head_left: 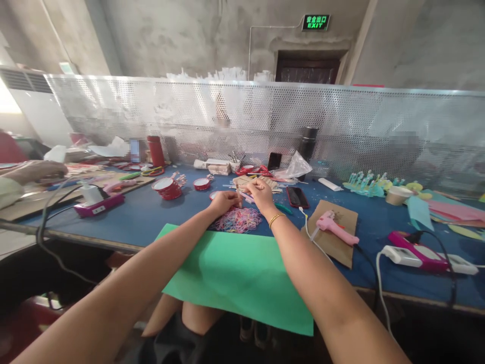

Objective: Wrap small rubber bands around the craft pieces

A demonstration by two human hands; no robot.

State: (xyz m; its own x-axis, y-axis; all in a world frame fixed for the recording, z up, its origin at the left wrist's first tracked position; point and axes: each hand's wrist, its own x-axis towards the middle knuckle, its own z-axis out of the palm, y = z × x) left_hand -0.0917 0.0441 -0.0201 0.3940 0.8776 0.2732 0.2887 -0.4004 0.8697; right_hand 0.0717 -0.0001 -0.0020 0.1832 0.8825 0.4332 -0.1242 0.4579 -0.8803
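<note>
My left hand [225, 202] is closed in a pinch just above a heap of thin, multicoloured rubber bands [240, 220]. A small pale stick [239, 196] stands upright at its fingertips. Close beside it, my right hand [260, 194], with a gold bracelet at the wrist, is also pinched shut; what lies between its fingers is too small to make out. A pinkish-lilac piece [248, 198] shows between the hands. Beneath my forearms a green sheet [242, 273] spans from the table edge over my lap. Behind the hands lies a pile of flat wooden sticks [278, 186].
To the right, a pink glue gun [335, 227] rests on cardboard [350, 253] near a purple power strip [420, 253]. A phone [297, 197] lies behind. On the left are red-rimmed round pieces [166, 189] and another power strip [99, 205]; another person's hand [38, 170] is at far left.
</note>
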